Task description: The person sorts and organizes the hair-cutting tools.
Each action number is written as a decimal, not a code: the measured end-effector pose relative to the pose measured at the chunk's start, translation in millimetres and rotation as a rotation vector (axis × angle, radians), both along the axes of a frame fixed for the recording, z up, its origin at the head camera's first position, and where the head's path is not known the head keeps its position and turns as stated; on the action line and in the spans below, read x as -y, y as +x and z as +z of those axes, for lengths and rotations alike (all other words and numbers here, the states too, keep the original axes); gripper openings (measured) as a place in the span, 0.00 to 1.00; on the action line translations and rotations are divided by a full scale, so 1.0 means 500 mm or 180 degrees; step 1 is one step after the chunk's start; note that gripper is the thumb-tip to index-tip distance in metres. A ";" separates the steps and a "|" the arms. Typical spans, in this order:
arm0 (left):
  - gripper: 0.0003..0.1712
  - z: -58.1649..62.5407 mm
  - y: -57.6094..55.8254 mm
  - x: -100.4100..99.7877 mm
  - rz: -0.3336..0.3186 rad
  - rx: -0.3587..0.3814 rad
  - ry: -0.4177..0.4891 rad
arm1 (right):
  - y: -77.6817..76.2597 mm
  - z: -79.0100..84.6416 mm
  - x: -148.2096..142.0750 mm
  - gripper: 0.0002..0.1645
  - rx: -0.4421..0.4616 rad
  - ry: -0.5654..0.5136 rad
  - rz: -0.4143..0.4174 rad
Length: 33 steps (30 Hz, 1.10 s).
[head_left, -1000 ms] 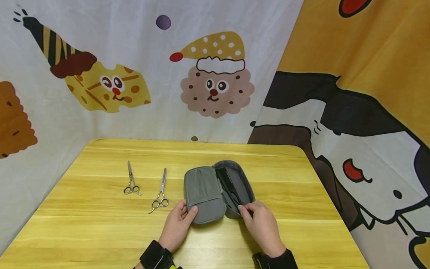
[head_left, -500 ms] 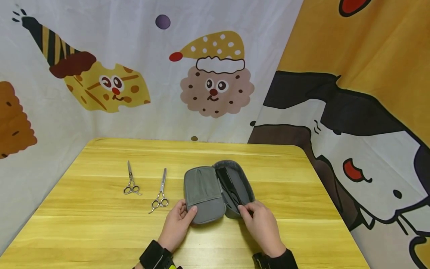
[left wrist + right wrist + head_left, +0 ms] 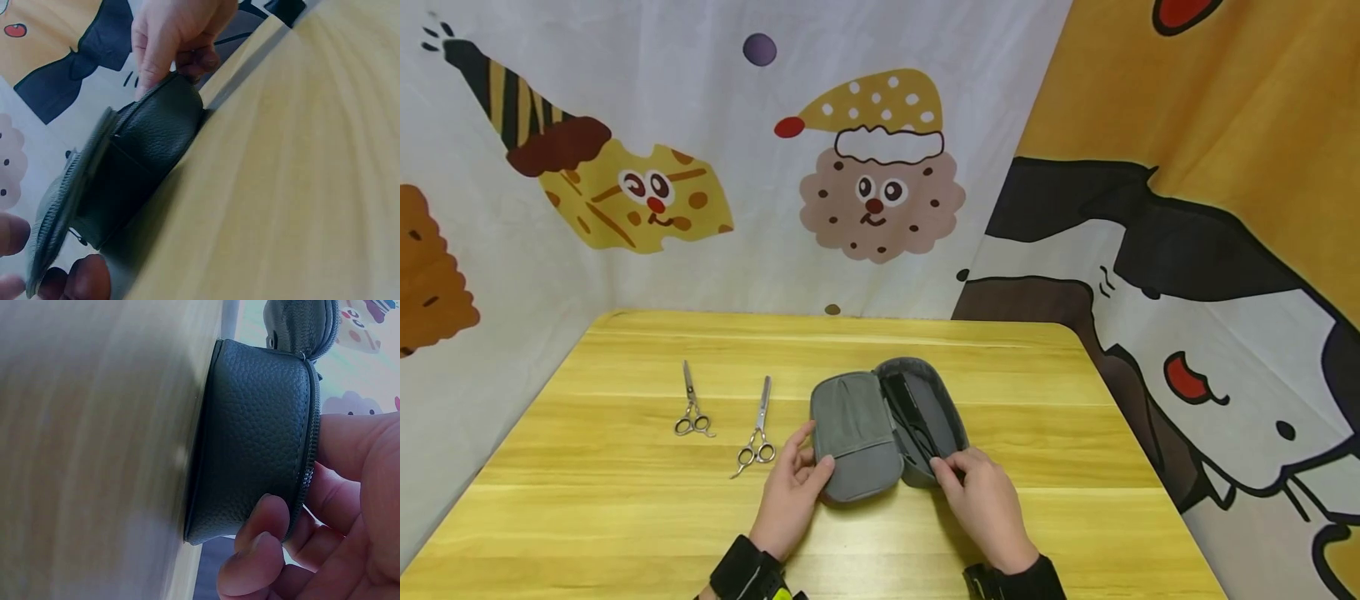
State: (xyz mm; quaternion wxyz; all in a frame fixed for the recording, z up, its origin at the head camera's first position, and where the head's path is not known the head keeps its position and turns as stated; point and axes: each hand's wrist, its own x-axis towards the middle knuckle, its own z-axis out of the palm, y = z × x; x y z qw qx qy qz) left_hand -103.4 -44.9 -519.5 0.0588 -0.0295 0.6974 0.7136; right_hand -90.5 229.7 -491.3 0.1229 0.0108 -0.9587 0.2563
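A grey zippered case (image 3: 868,429) lies unzipped on the table, its lid (image 3: 857,433) spread to the left. In its right half lie a long black object (image 3: 908,404) and thin black pieces; their kind is unclear. My right hand (image 3: 981,504) pinches the near rim of that half, thumb inside and fingers outside, as the right wrist view shows with the pebbled wall (image 3: 259,437). My left hand (image 3: 790,496) is at the lid's left edge, index finger extended, thumb at the front and other fingers behind. In the left wrist view the lid stands between thumb and fingertips (image 3: 87,278).
Two pairs of silver hair scissors lie left of the case: one (image 3: 691,404) farther left, the other (image 3: 758,433) close to my left hand. The wooden table (image 3: 625,517) meets a cartoon-printed cloth (image 3: 700,283) at the back.
My left hand has eased slightly left, its thumb sliding back toward the lid's edge and its index finger straightening. The right hand and case stay in place. The head view has shifted slightly.
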 end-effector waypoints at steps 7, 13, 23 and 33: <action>0.27 -0.004 -0.017 0.005 0.0098 0.0144 0.0118 | 0.002 -0.002 0.002 0.12 0.0043 -0.0021 0.0007; 0.26 0.003 -0.028 0.003 0.0100 0.0208 0.0225 | -0.002 -0.003 -0.001 0.12 0.0001 -0.0069 0.0022; 0.29 0.011 -0.033 0.001 0.0022 0.0285 0.0093 | -0.002 -0.003 -0.005 0.11 0.0004 -0.0096 0.0027; 0.29 0.011 -0.041 0.006 0.0032 0.0339 0.0050 | -0.001 0.000 -0.005 0.12 0.0001 -0.0087 0.0028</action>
